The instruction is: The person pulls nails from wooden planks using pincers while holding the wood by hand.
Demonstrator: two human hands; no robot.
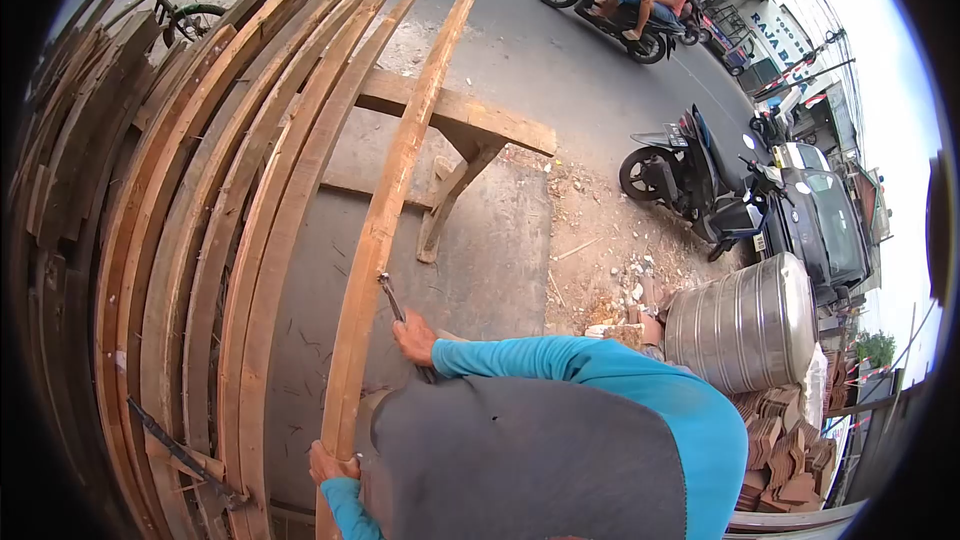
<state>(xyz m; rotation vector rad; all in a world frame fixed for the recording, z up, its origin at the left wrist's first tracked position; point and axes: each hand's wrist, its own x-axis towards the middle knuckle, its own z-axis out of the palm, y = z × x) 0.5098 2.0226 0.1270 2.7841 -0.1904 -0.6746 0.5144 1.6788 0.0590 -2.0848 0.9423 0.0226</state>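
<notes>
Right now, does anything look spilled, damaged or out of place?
Yes: slender dark bits, probably nails, lie scattered left of the held beam, like spillage; rubble lies loose near the parked motorcycle, looking untidy.

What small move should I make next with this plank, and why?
Probably tilt the metal tool slightly with your right hand, bracing with your left hand: the tool's tip is at the edge of the plank, your left hand grips the plank, and a wooden trestle supports it farther out. I can't tell whether the tip has caught anything.
</notes>
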